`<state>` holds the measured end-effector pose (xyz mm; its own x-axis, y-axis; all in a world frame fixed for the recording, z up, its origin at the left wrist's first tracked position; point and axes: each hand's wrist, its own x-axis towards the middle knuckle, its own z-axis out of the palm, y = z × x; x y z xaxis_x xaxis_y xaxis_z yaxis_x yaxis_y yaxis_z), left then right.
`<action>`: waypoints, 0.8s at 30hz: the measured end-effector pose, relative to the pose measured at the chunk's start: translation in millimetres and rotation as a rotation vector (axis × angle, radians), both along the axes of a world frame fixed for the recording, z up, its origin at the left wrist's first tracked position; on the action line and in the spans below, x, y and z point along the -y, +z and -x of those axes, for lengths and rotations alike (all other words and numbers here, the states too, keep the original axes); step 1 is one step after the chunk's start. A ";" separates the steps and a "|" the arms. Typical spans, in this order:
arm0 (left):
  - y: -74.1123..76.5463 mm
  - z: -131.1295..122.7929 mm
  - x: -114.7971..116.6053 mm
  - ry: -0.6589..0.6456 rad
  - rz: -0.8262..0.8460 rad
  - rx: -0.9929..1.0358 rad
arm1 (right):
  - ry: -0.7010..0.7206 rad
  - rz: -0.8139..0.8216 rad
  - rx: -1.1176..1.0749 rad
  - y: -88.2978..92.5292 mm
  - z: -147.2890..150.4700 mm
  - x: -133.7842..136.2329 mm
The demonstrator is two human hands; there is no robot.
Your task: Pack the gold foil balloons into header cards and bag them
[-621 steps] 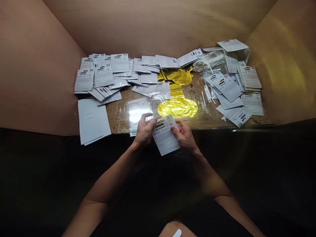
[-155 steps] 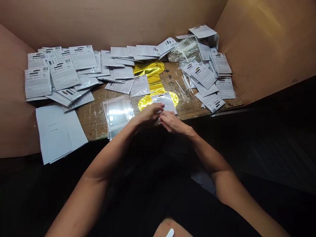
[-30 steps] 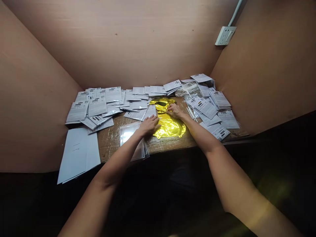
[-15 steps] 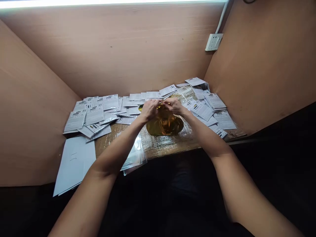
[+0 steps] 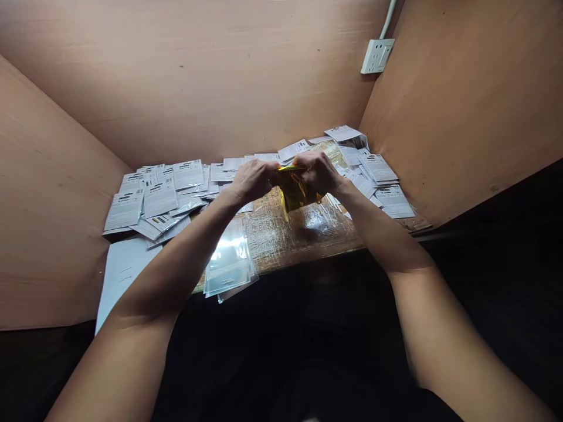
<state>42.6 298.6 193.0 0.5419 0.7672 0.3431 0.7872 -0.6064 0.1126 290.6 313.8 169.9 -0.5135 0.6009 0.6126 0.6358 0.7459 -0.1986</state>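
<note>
A flat, shiny gold foil balloon hangs folded between my two hands, above the middle of the table. My left hand is closed on its upper left edge. On the opposite side, my right hand grips the upper right part with bent fingers. The foil's top edge runs taut from one hand to the other, and its lower part droops. My fingers cover some of the foil. Below and to the left, clear plastic sleeves lie in a stack overhanging the table's front edge.
Printed white cards in clear packets pile up along the left and back, with more packets at the right. White sheets lie at front left. Thin white sticks rest by my right hand. Wooden panels enclose the table.
The balloon has been lifted off the table and folded smaller. My hands have moved apart, with the foil stretched between them. The view has tilted down slightly.
</note>
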 end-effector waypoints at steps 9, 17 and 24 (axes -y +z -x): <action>-136.7 3.3 147.5 -0.150 -0.158 -0.181 | 0.077 -0.104 0.255 -119.9 -27.0 152.1; -190.6 -1.9 201.8 -0.167 0.013 -0.287 | -0.068 0.002 0.191 -200.5 -25.3 227.3; -192.1 3.7 191.8 -0.264 -0.096 -0.210 | -0.103 -0.044 0.147 -189.0 -21.8 229.5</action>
<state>38.9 106.7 0.9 0.7837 0.5609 0.2667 0.6018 -0.7920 -0.1029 312.4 84.3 -19.1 -0.5363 0.6292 0.5626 0.7291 0.6811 -0.0667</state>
